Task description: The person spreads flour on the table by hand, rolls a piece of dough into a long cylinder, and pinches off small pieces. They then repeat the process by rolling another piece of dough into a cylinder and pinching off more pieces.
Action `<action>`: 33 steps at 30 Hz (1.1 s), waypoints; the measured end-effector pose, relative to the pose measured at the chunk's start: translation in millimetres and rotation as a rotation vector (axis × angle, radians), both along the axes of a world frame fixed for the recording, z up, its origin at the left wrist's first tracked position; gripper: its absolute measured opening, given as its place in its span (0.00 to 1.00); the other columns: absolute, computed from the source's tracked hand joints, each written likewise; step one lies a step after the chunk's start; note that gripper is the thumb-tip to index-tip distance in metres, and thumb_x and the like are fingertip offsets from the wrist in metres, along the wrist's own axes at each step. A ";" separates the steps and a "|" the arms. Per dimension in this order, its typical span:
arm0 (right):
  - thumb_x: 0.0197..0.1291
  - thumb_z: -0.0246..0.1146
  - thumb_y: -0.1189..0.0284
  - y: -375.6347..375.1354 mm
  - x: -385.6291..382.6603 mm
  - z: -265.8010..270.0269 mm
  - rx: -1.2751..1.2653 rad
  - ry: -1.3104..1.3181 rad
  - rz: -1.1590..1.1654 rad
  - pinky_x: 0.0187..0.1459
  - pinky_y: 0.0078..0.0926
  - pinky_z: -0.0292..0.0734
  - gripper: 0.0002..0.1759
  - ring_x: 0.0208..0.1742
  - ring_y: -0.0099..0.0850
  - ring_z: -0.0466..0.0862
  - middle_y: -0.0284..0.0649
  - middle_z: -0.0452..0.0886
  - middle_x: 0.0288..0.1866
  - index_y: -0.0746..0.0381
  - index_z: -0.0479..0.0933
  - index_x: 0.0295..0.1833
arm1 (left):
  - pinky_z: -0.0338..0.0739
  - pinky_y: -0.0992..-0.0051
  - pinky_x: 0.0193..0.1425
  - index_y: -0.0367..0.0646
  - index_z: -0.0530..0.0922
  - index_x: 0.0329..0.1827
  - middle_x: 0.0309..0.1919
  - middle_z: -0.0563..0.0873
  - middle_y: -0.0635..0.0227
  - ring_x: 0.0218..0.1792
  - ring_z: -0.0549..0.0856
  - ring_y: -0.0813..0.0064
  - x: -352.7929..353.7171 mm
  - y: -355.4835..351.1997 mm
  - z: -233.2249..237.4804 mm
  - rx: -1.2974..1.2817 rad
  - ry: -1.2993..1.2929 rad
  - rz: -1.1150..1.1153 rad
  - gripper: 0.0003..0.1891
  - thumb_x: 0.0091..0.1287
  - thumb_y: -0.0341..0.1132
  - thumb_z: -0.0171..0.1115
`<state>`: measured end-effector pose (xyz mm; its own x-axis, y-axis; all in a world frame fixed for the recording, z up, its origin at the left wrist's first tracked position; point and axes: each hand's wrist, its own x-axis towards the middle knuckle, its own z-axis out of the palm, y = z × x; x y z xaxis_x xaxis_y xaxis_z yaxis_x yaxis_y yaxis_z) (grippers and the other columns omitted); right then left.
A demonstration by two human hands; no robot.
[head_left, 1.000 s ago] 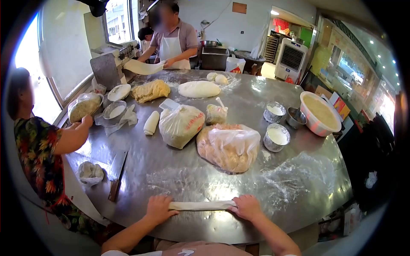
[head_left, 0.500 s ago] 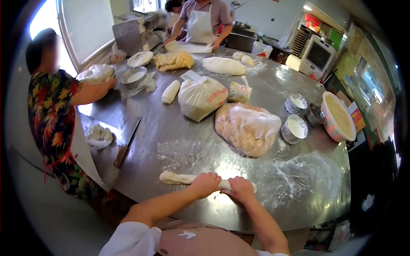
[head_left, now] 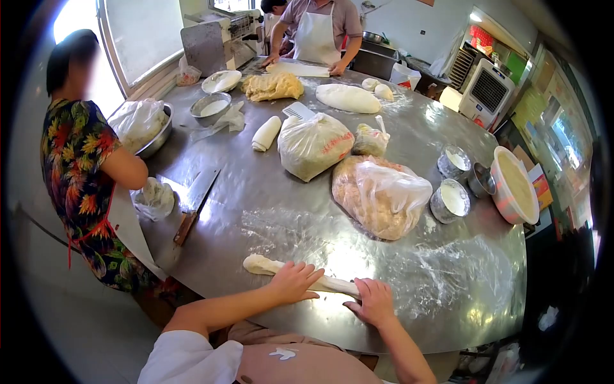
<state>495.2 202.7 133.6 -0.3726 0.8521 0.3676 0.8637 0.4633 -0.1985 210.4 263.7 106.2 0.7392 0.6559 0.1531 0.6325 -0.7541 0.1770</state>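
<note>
A long pale rope of dough (head_left: 336,285) lies on the steel table in front of me, thicker at its left end. My left hand (head_left: 294,283) is over its middle, fingers curved across the far side and thumb on the near side. At the right end, my right hand (head_left: 376,302) has its fingers over the dough, hiding the tip. Beyond my hands sits a large lump of dough (head_left: 364,198), partly covered by clear plastic. White flour (head_left: 441,275) is smeared on the table to the right.
A cleaver (head_left: 197,206) lies at left, near a plastic bag (head_left: 153,200) and a person in a floral top (head_left: 80,166). Farther back are a bagged white mass (head_left: 313,147), yellow dough (head_left: 272,86) and another person in an apron (head_left: 314,35). Flour tins (head_left: 450,201) and a tub (head_left: 515,185) stand right.
My hands have moved apart along the dough rope, the left slightly leftward and the right rightward and down. The person at left has drawn an arm back from the bowl.
</note>
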 end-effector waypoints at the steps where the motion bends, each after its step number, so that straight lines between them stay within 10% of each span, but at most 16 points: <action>1: 0.48 0.74 0.44 1.2 -3.4 -0.4 -0.037 -0.022 -0.028 0.42 0.40 0.75 0.31 0.44 0.40 0.81 0.36 0.79 0.39 0.52 0.81 0.52 | 0.75 0.65 0.48 0.47 0.79 0.57 0.48 0.83 0.65 0.49 0.82 0.65 6.2 5.1 3.4 -0.039 0.041 0.012 0.31 0.65 0.64 0.62; 13: 0.59 0.69 0.47 -3.2 30.8 -18.6 -0.118 -0.113 -0.158 0.27 0.45 0.73 0.19 0.29 0.44 0.81 0.39 0.78 0.28 0.51 0.80 0.36 | 0.80 0.56 0.48 0.45 0.80 0.53 0.45 0.84 0.58 0.52 0.84 0.56 9.2 26.5 25.5 -0.472 0.136 0.132 0.30 0.67 0.65 0.59; 19: 0.66 0.64 0.58 22.7 -14.4 10.5 -0.208 -0.007 -0.129 0.71 0.52 0.64 0.28 0.69 0.53 0.73 0.50 0.76 0.68 0.61 0.76 0.66 | 0.70 0.56 0.60 0.45 0.71 0.72 0.58 0.79 0.56 0.60 0.78 0.57 21.4 19.9 24.0 -0.223 -0.117 0.348 0.39 0.65 0.60 0.65; 26: 0.69 0.57 0.50 44.1 -101.7 -24.9 -0.340 0.041 -0.335 0.73 0.62 0.60 0.33 0.74 0.53 0.69 0.53 0.74 0.72 0.64 0.75 0.68 | 0.70 0.54 0.64 0.44 0.78 0.64 0.62 0.82 0.62 0.66 0.78 0.57 41.5 -3.7 -19.4 0.040 -0.176 0.429 0.27 0.61 0.42 0.65; 33: 0.63 0.63 0.51 -39.4 -95.7 -18.3 -0.330 -0.023 -0.382 0.72 0.72 0.53 0.34 0.75 0.57 0.68 0.50 0.73 0.73 0.61 0.76 0.69 | 0.62 0.48 0.74 0.49 0.73 0.74 0.73 0.74 0.60 0.74 0.71 0.54 -3.1 -67.4 4.0 -0.245 -0.085 0.415 0.36 0.64 0.54 0.67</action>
